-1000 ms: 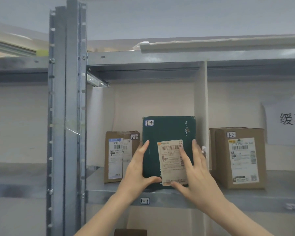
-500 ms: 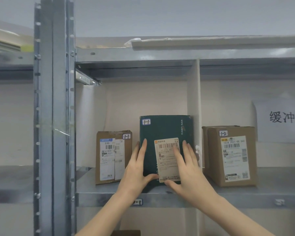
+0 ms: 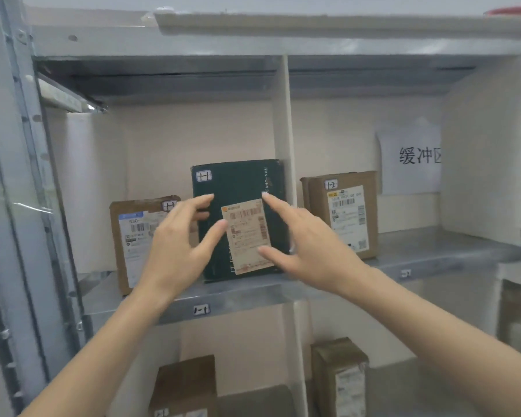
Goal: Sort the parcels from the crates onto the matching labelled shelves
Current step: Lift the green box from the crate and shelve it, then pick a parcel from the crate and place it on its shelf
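Whereas left hand (image 3: 175, 248) and right hand (image 3: 310, 245) pressed the green parcel (image 3: 241, 182) before, their fingers (image 3: 272, 203) now spread wide.

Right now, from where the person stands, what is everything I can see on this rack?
green parcel: one, dark green, upright in the bay tagged 1-1, beside the divider
left brown parcel: one, brown, left of the green one, tagged 1-1
right brown parcel: one, brown, right of the divider, tagged 1-2
lower parcels: at least two, brown, shelf below
shelf: one, grey metal
shelf label: one, white, front edge, reads 1-1
divider: one, white, upright
paper sign: one, white, back wall, right bay
left hand: open, before the green parcel
right hand: open, before the green parcel
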The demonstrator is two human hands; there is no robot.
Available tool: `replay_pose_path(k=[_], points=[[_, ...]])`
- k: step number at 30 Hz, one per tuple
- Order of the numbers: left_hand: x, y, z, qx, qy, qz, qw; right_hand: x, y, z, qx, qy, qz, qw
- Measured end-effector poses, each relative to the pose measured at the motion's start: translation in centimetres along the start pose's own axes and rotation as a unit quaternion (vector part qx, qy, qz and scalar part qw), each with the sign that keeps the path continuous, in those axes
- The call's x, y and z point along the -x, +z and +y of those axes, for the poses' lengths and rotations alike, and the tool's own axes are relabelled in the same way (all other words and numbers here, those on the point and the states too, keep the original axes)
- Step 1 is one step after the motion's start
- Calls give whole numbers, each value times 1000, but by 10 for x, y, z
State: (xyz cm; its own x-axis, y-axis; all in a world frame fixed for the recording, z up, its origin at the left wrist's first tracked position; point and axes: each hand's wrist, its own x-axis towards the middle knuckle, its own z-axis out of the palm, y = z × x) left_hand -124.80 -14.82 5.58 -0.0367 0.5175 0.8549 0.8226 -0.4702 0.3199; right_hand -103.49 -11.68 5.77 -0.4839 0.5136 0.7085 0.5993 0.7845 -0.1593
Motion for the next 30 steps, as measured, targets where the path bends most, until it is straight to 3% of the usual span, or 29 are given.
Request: replay_pose_path(k=[6, 12, 18, 24, 30], points=[[-10, 41, 78, 98, 69, -210, 970, 63, -92, 49, 46, 112, 33, 992], [-9, 153, 188, 89, 188, -370, 905, 176, -199, 115, 171, 253, -29, 952], [24, 286, 346, 154, 288, -418, 848, 314, -327, 160, 233, 395, -80, 885], [56, 388, 534, 259, 365, -441, 778, 435, -446, 198, 277, 483, -62, 829], [83, 477, 674, 317, 427, -450, 717, 531, -526, 233, 311, 563, -20, 765]])
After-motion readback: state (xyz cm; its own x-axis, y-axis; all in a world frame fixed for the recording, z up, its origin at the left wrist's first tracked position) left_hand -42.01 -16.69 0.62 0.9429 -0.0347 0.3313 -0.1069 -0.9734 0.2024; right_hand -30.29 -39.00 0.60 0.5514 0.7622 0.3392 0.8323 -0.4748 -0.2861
